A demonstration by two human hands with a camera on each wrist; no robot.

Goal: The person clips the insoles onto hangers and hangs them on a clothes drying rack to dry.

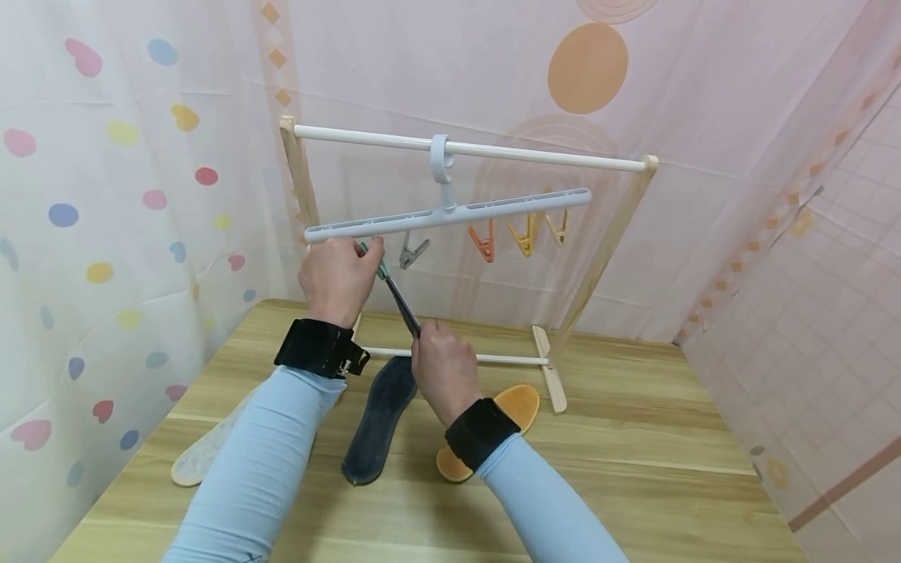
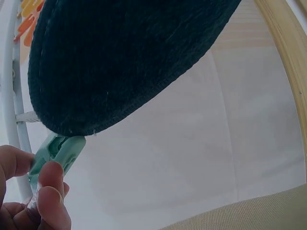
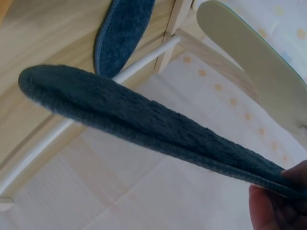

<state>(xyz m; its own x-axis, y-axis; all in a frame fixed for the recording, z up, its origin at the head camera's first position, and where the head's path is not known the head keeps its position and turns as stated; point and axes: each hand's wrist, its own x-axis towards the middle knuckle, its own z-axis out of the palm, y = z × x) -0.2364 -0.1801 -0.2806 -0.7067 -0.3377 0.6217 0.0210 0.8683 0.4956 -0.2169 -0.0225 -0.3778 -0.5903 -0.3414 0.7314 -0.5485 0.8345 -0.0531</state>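
My left hand pinches a green clothespin just below the left part of a light-blue hanger. With my right hand I grip one part of a dark blue fuzzy insole. In the left wrist view, the insole's rounded end meets the clothespin's tip; whether it is clamped I cannot tell. Another dark blue insole lies on the table under my hands. A pale insole shows beyond the held one in the right wrist view, raised beside the rack.
A wooden rack with a white top bar carries the hanger, which tilts down at left. Grey, orange and yellow clothespins hang from it. A whitish insole and an orange insole lie on the wooden table.
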